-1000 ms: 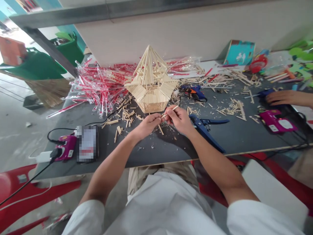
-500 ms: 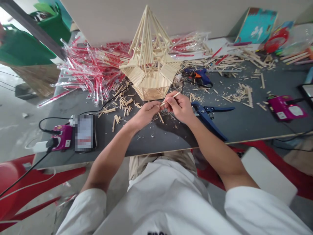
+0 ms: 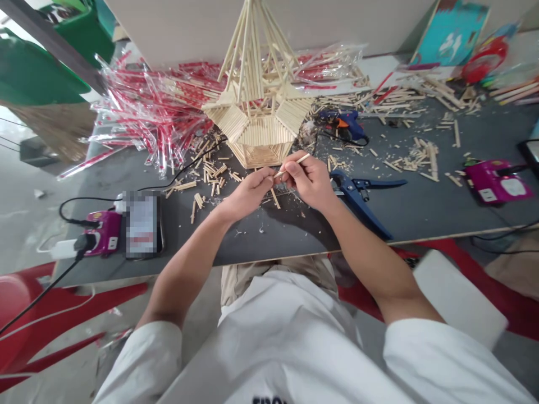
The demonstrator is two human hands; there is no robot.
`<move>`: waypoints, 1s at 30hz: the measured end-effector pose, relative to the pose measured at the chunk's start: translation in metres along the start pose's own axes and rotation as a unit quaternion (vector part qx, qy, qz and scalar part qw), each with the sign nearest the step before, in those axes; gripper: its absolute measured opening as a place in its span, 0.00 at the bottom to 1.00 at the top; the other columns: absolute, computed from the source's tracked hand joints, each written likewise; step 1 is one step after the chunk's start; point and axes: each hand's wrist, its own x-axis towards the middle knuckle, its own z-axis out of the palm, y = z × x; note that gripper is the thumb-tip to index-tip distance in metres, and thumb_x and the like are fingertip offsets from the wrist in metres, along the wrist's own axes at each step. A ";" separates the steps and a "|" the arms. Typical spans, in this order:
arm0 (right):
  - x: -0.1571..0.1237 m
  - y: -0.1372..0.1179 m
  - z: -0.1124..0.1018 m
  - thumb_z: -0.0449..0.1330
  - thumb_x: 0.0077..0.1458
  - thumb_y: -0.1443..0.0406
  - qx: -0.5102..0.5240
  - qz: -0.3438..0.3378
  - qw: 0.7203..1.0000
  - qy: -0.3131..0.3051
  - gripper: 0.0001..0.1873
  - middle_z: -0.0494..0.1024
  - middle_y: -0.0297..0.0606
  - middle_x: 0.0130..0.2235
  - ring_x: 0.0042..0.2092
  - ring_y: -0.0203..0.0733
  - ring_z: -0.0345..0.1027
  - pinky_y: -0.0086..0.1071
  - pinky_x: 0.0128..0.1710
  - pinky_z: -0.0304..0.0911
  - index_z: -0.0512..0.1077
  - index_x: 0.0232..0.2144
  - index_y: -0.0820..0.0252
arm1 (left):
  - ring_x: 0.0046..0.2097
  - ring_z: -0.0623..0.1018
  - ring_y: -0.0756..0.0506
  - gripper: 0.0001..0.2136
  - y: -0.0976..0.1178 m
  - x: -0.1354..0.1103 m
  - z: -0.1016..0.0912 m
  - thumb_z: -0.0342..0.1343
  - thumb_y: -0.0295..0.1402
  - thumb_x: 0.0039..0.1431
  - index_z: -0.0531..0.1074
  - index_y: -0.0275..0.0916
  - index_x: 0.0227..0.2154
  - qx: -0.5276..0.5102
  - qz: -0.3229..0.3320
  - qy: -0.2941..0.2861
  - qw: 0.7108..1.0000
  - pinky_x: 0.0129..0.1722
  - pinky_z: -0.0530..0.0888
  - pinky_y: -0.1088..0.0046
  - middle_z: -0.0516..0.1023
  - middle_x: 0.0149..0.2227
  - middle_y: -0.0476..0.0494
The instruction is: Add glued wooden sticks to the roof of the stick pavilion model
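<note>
A thin pale wooden stick [image 3: 302, 159] is pinched between the fingers of both hands. My left hand [image 3: 251, 191] closes on its lower left end, and my right hand [image 3: 309, 180] grips it farther up, with the tip jutting out past the thumb. Right behind my hands stands a model built of wooden sticks [image 3: 263, 134], with a flared, many-sided base and a tall pointed top. Another stick [image 3: 275, 198] lies on the table below my fingers. Blue-handled cutters [image 3: 357, 202] rest just right of my right hand.
Red-and-clear plastic wrappers [image 3: 155, 112] heap up at the back left. A blue glue gun [image 3: 351, 124] lies behind the cutters, near scattered stick offcuts [image 3: 415, 160]. A phone [image 3: 144, 224] and a purple power socket [image 3: 103, 233] sit front left; another purple socket [image 3: 499, 182] is at right.
The camera view has shifted slightly, so the table scene sits a little higher. Both hands keep their hold on the stick, with hardly any movement.
</note>
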 end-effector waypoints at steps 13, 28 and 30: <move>0.000 -0.007 -0.002 0.56 0.68 0.46 -0.027 0.028 0.999 0.018 0.20 0.73 0.30 0.28 0.26 0.31 0.66 0.29 0.26 0.62 0.71 0.36 0.54 | 0.32 0.69 0.49 0.15 0.001 0.001 0.000 0.45 0.38 0.74 0.72 0.37 0.36 0.144 0.072 0.066 0.985 0.35 0.67 0.71 0.72 0.30 0.46; -0.066 -0.039 -0.125 0.61 0.59 0.42 -0.582 0.173 0.785 -0.119 0.42 0.64 0.54 0.67 0.70 0.64 0.56 0.56 0.69 0.55 0.64 0.67 0.60 | 0.40 0.83 0.45 0.14 -0.002 -0.006 -0.009 0.44 0.35 0.75 0.75 0.41 0.49 0.454 0.138 0.100 0.874 0.31 0.68 0.70 0.84 0.46 0.44; -0.084 -0.036 -0.142 0.61 0.56 0.38 -0.625 0.219 0.728 -0.176 0.55 0.55 0.59 0.72 0.73 0.69 0.46 0.59 0.70 0.53 0.51 0.73 0.65 | 0.39 0.83 0.46 0.14 -0.004 -0.005 -0.008 0.43 0.35 0.75 0.75 0.41 0.49 0.472 0.141 0.106 0.864 0.30 0.66 0.70 0.85 0.45 0.44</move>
